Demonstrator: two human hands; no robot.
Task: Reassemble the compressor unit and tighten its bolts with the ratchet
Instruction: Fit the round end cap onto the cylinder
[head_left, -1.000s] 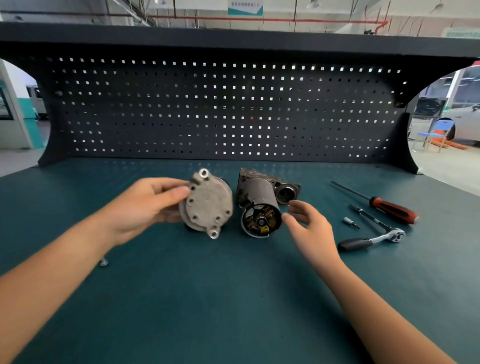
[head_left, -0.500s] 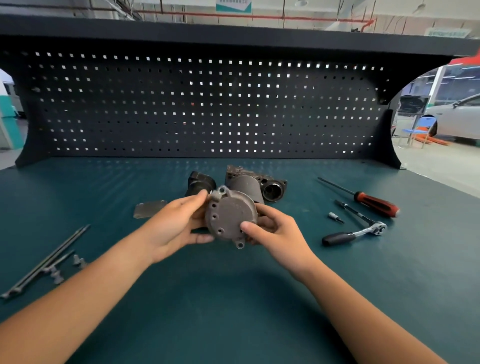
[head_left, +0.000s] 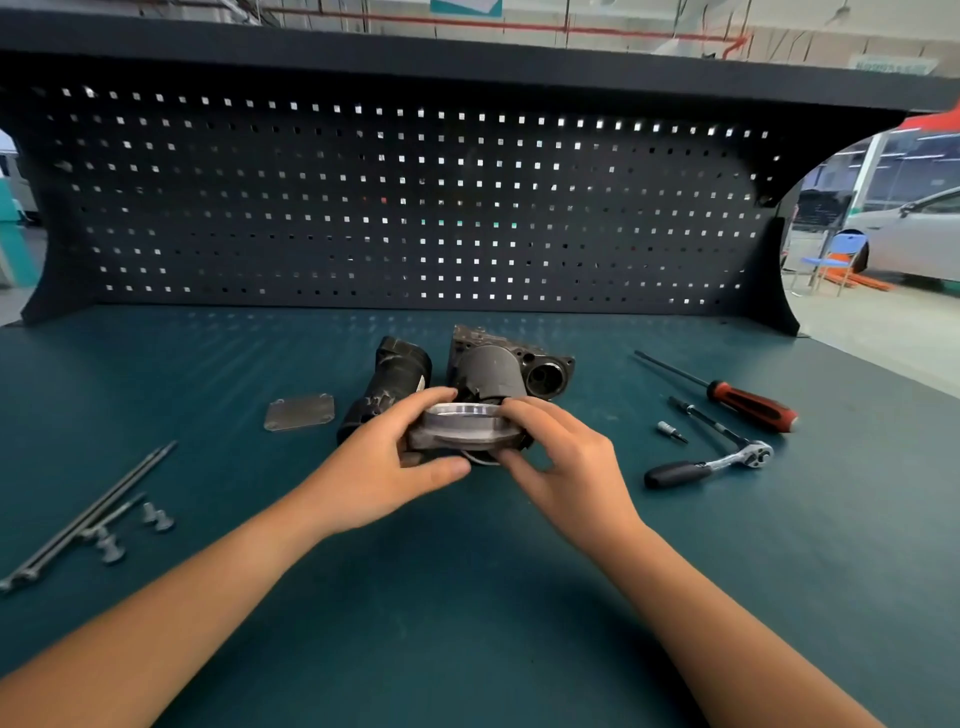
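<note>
I count two grips in view, and both are clamped on one part. The left grip (head_left: 384, 457) and the right grip (head_left: 566, 457) hold the single end cover (head_left: 465, 431) between them, fingers over its far edge and thumbs under its near edge. They hold it just above the counter (head_left: 467, 597).

Directly beyond the grips sits one compressor body (head_left: 498, 371), grey, with a round barrel facing me and an open round port on its right side. Just beyond the left grip lies one black housing (head_left: 387, 387), scuffed and lying tilted. Left of that is one flat plate (head_left: 298, 412).

Well off to the left of the left grip I count two long bolts (head_left: 93, 512) lying side by side. A shorter one lies beside them, and at least three short bolts (head_left: 156, 517) are near it. To the right of the right grip are one ratchet (head_left: 711, 460) with a black handle, one small socket (head_left: 670, 430), and one screwdriver (head_left: 748, 405) with a red and black handle.

The cover is dull cast metal with a bright machined ring on top.

Half a second ago it stood upright, showing me its flat face and bolt holes. Now it is tipped over so the ring faces up. A second ago only the left grip held it, and the right one hovered free beside the body.
</note>
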